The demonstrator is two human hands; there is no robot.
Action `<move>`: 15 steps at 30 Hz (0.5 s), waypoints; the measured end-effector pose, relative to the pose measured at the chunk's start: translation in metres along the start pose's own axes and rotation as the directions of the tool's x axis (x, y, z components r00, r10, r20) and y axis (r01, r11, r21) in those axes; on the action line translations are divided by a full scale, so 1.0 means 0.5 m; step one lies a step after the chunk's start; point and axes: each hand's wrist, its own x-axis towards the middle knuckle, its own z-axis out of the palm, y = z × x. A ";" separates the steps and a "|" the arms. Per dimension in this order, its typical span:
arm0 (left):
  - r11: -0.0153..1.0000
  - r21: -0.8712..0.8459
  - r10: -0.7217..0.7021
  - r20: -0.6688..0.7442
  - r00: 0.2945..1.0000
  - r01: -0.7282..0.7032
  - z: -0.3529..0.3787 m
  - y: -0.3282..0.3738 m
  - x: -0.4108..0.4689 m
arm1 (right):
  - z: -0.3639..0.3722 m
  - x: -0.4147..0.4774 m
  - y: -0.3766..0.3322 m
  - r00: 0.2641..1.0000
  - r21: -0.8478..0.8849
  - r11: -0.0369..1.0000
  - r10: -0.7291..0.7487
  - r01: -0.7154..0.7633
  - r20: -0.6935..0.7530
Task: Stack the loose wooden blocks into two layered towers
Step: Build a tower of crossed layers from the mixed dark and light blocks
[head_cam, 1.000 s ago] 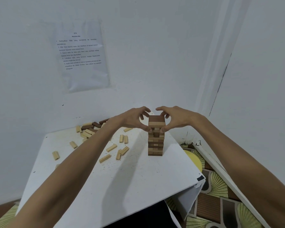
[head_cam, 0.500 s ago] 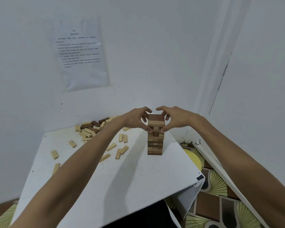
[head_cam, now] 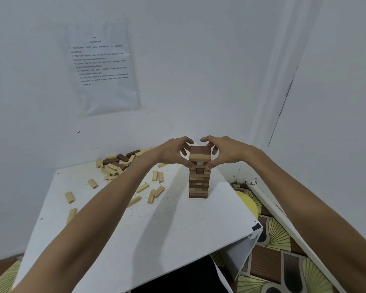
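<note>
One tower (head_cam: 199, 182) of light and dark blocks is set upright at 1 o'clock on the table (head_cam: 178, 233). Its upper layers are pinched by the left hand (head_cam: 171, 152) at 9 o'clock and the right hand (head_cam: 227, 151) at 3 o'clock. Loose blocks (head_cam: 116, 164) are scattered towards 10 o'clock.

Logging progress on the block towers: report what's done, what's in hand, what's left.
Done: one tower stands many layers high on the white table. In hand: the left hand and right hand pinch its upper layers, apparently squaring them. Left: no second tower is in view; loose blocks lie scattered left of it, with a pile by the wall.
</note>
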 end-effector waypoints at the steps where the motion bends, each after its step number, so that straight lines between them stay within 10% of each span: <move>1: 1.000 -0.004 -0.001 0.002 1.000 0.001 0.000 0.000 0.000 | 0.000 0.000 0.000 1.000 0.001 1.000 0.002 -0.002 0.001; 15: 0.999 -0.035 0.028 -0.023 0.999 -0.029 -0.008 0.015 -0.008 | -0.005 -0.007 -0.009 0.999 -0.010 1.000 0.011 -0.011 -0.033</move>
